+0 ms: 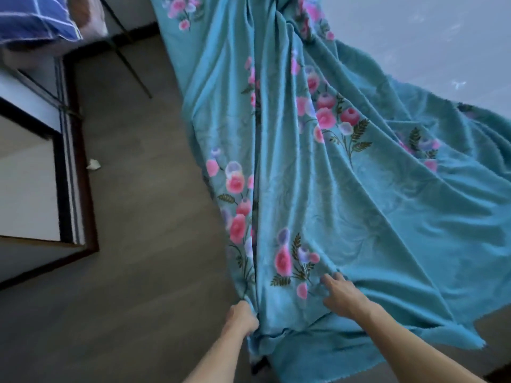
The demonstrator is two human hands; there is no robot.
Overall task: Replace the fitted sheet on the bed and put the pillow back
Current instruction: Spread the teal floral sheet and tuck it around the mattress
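Far left: blue checked pillow (36, 19) up in the corner on a raised surface, well apart from the bed; dark-framed furniture (69, 161) below it; small pale scrap (93, 165) on the grey floor (132, 244) just beside that frame. Centre: teal floral sheet (318, 175) hanging off the bed's near side in long folds, spreading rightward over the pale mattress (428, 37). Bottom centre: left hand (242, 317), fingers curled tight round a gathered fold of the sheet. Just right of it: right hand (338, 293), fingers relaxed and slightly spread, tips resting on the fabric. Far right: frayed sheet corner overhanging the mattress edge.
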